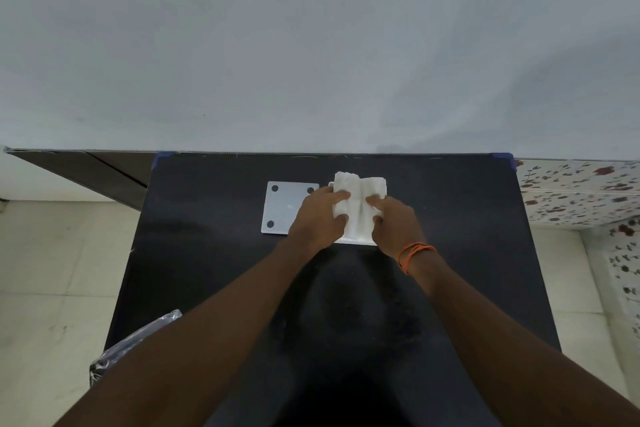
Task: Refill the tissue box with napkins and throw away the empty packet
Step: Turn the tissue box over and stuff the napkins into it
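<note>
Together we press the napkins [360,204] into the tissue box [356,240] at the far middle of the black tabletop [450,253], left hand [317,215] and right hand [394,218] fingers clamped around the stack; the lid [282,208] lies just left.

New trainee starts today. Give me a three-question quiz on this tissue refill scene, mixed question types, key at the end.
1. True or false: both hands press on the white napkins.
2. The flat grey panel with dark round feet lies on which side of the napkins? A) the person's left B) the person's right C) nearer the person
3. Fill in: the orange cord sits on the ____ wrist.

Key: 1 true: left hand and right hand both grip them. 2 A. 3 right.
</note>
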